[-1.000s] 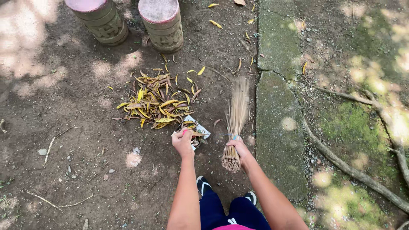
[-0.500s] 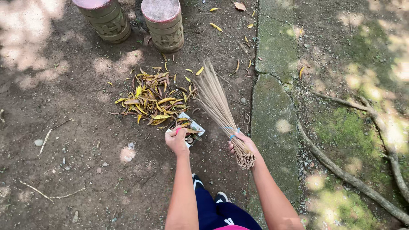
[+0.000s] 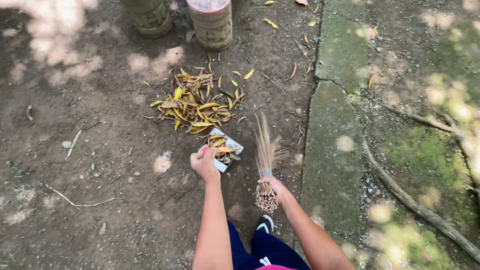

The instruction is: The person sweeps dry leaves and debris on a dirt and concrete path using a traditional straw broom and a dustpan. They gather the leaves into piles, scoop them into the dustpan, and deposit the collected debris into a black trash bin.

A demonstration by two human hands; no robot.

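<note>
Two round woven-patterned pots [image 3: 212,25] stand at the top edge of bare, sun-dappled dirt ground [image 3: 90,165], with a mossy concrete strip [image 3: 332,150] and tree roots [image 3: 415,205] along the right. A pile of yellow and brown leaves [image 3: 197,105] lies on the dirt. The left hand [image 3: 205,164] is closed on a small flat dustpan [image 3: 225,149] — leaves already on it — just below the pile. The right hand [image 3: 275,187] grips a stick broom [image 3: 265,165] upright, bristles blurred, beside the dustpan.
</note>
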